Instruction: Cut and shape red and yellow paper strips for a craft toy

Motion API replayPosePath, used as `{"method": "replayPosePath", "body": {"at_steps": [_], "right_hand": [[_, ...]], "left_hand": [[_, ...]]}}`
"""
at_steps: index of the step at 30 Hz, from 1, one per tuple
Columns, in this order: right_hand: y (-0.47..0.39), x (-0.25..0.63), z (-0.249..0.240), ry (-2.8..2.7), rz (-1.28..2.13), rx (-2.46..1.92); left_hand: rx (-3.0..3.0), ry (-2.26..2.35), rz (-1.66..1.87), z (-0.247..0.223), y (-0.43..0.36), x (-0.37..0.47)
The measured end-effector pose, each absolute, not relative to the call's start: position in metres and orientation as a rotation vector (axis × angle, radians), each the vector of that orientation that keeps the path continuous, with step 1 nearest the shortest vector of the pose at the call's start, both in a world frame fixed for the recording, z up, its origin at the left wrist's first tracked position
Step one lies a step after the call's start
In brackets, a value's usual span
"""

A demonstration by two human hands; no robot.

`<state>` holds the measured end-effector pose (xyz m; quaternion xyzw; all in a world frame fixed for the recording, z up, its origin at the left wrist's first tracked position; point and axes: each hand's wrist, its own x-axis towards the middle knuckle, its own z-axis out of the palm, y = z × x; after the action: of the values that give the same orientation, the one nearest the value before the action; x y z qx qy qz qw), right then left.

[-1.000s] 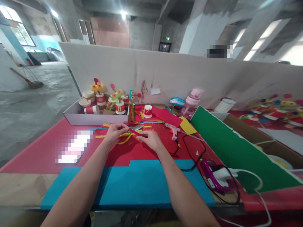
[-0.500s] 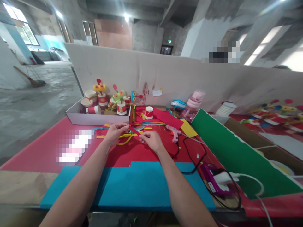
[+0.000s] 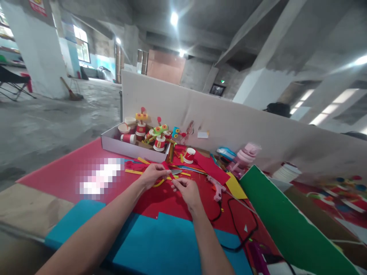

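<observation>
Holding a narrow red strip [image 3: 168,168] over the red table [image 3: 65,168], two bare hands meet near the middle of the scene. On the far left stands a pale box [image 3: 133,150] with cup figures [image 3: 159,143] in it. To the right of and nearer than the box, the left hand [image 3: 155,175] has its thumb and fingertips pinching the strip partway along. For good control, this pinch would best stay light and flat, so that the paper is steadied without being creased by accident. Close by on the right, the right hand [image 3: 187,191] pinches the nearer part between thumb and forefinger, its other fingers curled in. Here a small, even pull seems wise: enough to hold the strip straight, not enough to tear it; and with the two pinches so close, any bend can be guided finely. As for looks, the strip is plain red, thin and seemingly paper, slanting from far left to near right, its far end poking past the left fingertips. Its near end is covered by the right fingers, and whether it has a fold is too small to tell. Just right of it lies a grey blade [image 3: 176,172]; farther right, a pink glue gun [image 3: 218,189].
</observation>
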<state>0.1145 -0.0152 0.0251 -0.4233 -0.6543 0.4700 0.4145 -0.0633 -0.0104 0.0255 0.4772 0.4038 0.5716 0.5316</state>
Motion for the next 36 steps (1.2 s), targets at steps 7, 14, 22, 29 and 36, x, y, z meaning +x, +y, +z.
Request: {"method": "replayPosePath", "body": {"at_steps": [7, 14, 22, 29, 36], "right_hand": [[-0.017, 0.115, 0.029, -1.64, 1.268, -1.066], [-0.014, 0.122, 0.031, -1.56, 1.288, -1.076], [-0.012, 0.117, 0.028, -1.587, 1.236, -0.914], [-0.008, 0.117, 0.02, -1.716, 1.118, -0.992], [-0.011, 0.126, 0.029, -1.873, 0.908, -1.138]], "left_hand": [[1.062, 0.959, 1.488, 0.026, -0.003, -0.076], [0.869, 0.975, 1.788, 0.028, 0.004, -0.091], [1.186, 0.919, 1.216, 0.026, -0.011, -0.047], [1.288, 1.119, 1.257, 0.023, -0.012, -0.046], [1.072, 1.06, 1.354, 0.027, -0.005, -0.063]]}}
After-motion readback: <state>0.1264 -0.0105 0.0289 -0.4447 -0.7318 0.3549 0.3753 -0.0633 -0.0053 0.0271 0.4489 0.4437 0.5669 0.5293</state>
